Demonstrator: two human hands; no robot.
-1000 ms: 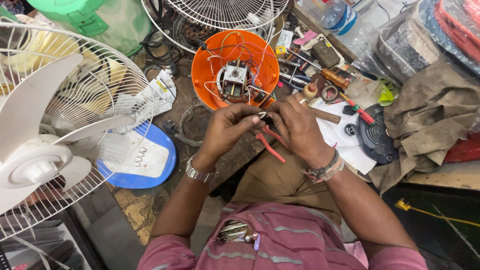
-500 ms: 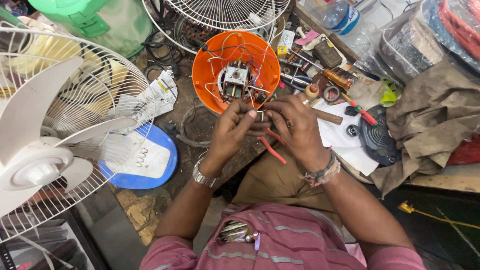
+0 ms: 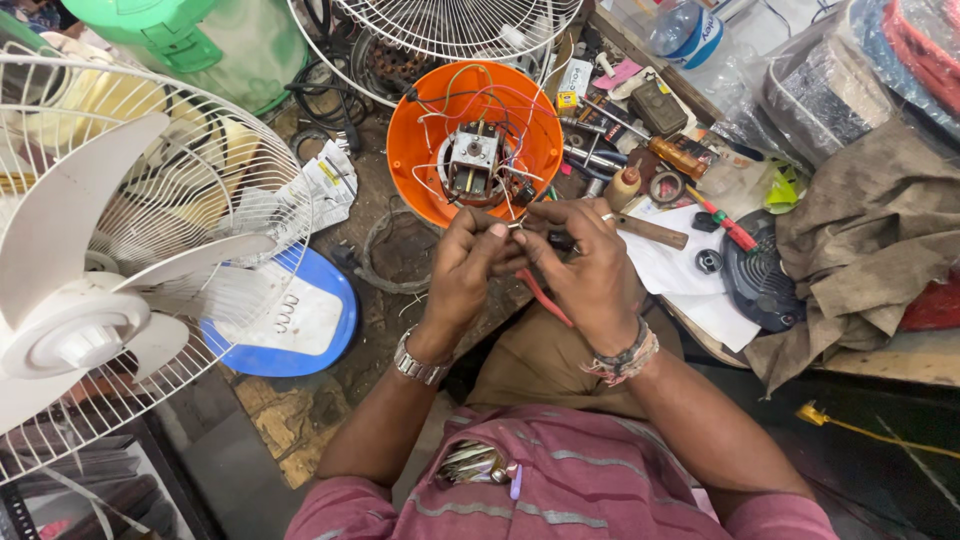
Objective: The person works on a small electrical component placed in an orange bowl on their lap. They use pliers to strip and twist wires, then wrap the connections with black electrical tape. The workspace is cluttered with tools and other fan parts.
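Note:
An orange round fan base (image 3: pixel 430 150) lies open in front of me, with a metal motor block (image 3: pixel 472 165) and loose white and red wires (image 3: pixel 505 195) inside. My left hand (image 3: pixel 462 270) pinches a thin wire end near the base's lower rim. My right hand (image 3: pixel 585 270) meets it fingertip to fingertip on the same wire and also grips red-handled pliers (image 3: pixel 548 298), whose handles stick out below the palm.
A white fan with a wire guard (image 3: pixel 90 270) stands at the left over a blue and white base (image 3: pixel 290 325). Another wire guard (image 3: pixel 450 25) lies behind. Screwdrivers, small parts and white paper (image 3: pixel 680 275) crowd the right, beside a brown cloth (image 3: pixel 870 250).
Both hands have drawn slightly closer to the orange base and their fingertips have closed together on the wire. The pliers stayed in my right hand.

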